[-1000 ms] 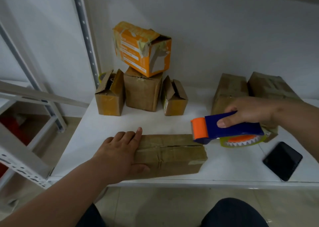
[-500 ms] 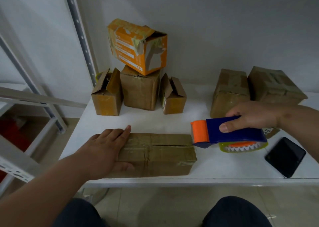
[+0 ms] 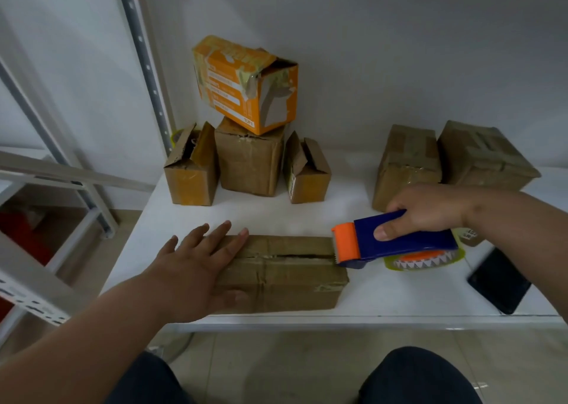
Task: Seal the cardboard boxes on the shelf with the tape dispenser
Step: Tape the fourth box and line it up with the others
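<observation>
A flat brown cardboard box lies at the front of the white shelf, its top seam showing a dark gap. My left hand rests flat on the box's left end with fingers spread. My right hand grips a blue tape dispenser with an orange head. The orange head touches the right end of the box at the seam. The tape roll with its yellow-green rim sits under the dispenser's rear.
At the back left stand three small brown boxes, two with open flaps, and an orange box sits tilted on the middle one. Two taped brown boxes stand at the back right. A black phone lies near the front right edge.
The dispenser has moved left and down until its orange head meets the box's right end. My left hand has spread its fingers on the box. The camera view has shifted slightly.
</observation>
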A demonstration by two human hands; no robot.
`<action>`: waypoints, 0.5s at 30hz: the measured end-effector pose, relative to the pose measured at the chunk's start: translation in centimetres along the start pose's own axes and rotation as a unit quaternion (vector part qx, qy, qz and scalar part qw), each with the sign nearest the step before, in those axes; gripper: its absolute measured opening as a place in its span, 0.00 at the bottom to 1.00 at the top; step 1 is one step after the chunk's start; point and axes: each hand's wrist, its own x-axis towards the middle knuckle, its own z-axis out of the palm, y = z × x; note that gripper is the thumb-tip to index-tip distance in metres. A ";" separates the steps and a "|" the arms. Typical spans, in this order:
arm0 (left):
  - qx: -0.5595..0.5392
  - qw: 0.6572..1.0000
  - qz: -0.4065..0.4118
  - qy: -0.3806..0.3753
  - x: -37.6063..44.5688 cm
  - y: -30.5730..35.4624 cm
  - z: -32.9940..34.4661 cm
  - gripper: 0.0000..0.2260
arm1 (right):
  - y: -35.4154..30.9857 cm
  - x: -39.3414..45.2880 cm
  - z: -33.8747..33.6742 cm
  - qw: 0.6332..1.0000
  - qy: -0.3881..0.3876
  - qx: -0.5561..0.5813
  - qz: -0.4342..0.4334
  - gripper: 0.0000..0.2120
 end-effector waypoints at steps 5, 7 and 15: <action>-0.031 0.999 -0.007 0.043 -0.1 -0.2 0.7 0.44 | 1.1 -0.3 0.5 0.998 -0.001 0.061 -0.008 0.20; -0.027 0.999 -0.003 0.046 -0.1 -0.6 0.7 0.43 | 1.6 -0.5 0.8 0.996 -0.014 0.091 -0.015 0.25; -0.029 0.999 0.002 0.044 0.1 -3.0 0.7 0.42 | 4.3 -1.0 0.8 0.993 -0.032 0.110 -0.025 0.34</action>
